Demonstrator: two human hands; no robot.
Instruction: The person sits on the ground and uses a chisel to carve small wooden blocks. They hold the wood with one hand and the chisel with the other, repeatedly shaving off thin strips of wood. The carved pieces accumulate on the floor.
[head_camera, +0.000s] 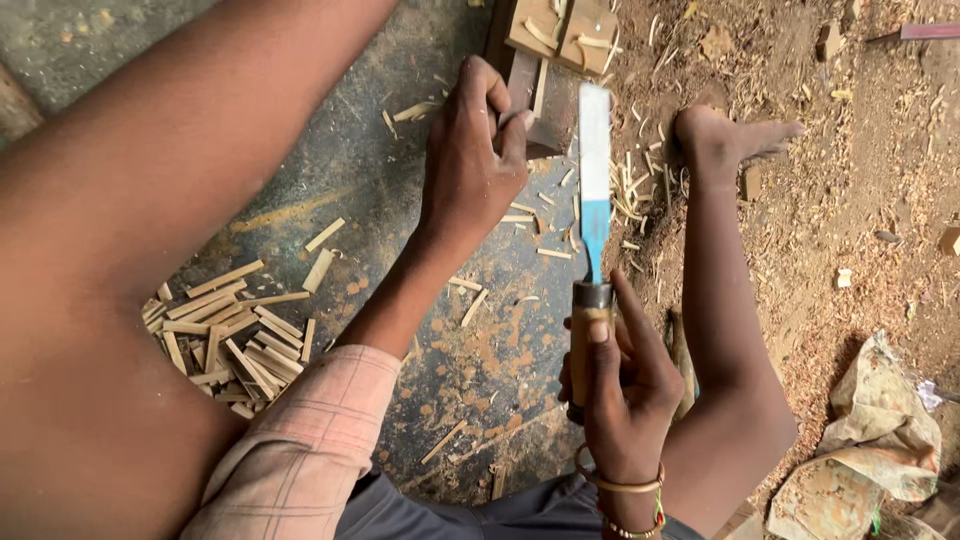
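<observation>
Splitting stage: left hand (470, 165) pinching a small wood piece (522, 105) upright on the floor; right hand (620, 385) gripping the chisel (594, 215), blade hovering beside it. Needing blade alignment on the piece's top.

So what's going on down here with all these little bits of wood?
A person sitting on the ground is working wood by hand. The right hand grips the wooden handle of a chisel, its flat blade pointing away from the person. The left hand holds a small wooden piece on the dark, dusty floor. A pile of short cut wooden strips lies by the left leg, and shavings are scattered near the bare foot.
</observation>
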